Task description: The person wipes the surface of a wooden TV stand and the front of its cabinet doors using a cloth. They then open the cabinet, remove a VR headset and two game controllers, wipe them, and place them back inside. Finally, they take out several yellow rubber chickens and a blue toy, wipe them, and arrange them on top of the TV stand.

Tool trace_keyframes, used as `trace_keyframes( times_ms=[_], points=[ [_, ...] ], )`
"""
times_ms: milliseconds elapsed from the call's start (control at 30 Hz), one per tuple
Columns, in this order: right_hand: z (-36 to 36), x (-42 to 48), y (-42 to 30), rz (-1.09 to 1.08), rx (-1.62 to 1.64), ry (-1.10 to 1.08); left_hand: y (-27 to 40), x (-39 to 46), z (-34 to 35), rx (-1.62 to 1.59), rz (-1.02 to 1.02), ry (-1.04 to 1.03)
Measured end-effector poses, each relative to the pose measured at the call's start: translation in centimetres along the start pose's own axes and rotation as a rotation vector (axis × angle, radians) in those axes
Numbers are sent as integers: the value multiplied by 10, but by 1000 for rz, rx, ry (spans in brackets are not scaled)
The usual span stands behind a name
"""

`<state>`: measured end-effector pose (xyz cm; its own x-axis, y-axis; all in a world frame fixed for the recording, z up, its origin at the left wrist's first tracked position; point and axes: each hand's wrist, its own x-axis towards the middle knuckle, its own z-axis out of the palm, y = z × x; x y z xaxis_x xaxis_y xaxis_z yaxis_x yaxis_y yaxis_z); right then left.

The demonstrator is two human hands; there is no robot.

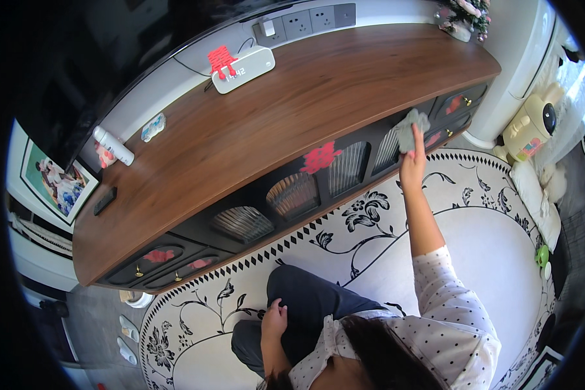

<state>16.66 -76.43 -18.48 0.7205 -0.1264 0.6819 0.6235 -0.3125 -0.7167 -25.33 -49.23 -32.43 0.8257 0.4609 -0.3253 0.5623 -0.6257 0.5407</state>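
My right hand (412,168) is stretched out to the front of a long TV cabinet (292,112) with a brown wood top. It holds a grey-green cloth (411,130) against the dark front, by a ribbed glass door (386,152) near the right-hand drawers. Part of the door is hidden behind the cloth and fingers. My left hand (275,319) rests on my dark trousers at the knee, with its fingers loosely curled; nothing can be seen in it. A red paper cutout (321,158) is stuck to the cabinet front, left of the cloth.
On the cabinet top stand a white digital clock (243,69), a spray can (113,146), a small packet (153,127), a remote control (105,201) and a small decorated tree (460,29). A framed picture (58,180) is at the left. A patterned round rug (360,243) lies below.
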Motion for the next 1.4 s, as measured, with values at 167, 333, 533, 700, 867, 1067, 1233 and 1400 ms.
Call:
trace_keyframes(
  times_ms=[167,333,533,700,867,1067,1233,1400],
  points=[
    [35,34,10,48,-96,239,-9,0,11,-29,43,49],
    [70,-15,-47,40,-73,100,2,-1,11,-27,20,47],
    [68,-48,-81,-46,85,-147,0,7,15,104,-2,61],
    [82,-72,-102,-128,-2,-305,17,8,13,179,-30,62],
    [107,-95,-119,-422,-41,-498,21,10,16,204,-56,69],
    [100,-75,-89,-546,-241,-435,13,3,18,139,-20,104],
    [73,-38,-55,-443,-321,-219,7,4,16,46,-62,2],
    [53,-2,-2,-229,-205,74,6,8,14,37,-87,-24]
  ],
)
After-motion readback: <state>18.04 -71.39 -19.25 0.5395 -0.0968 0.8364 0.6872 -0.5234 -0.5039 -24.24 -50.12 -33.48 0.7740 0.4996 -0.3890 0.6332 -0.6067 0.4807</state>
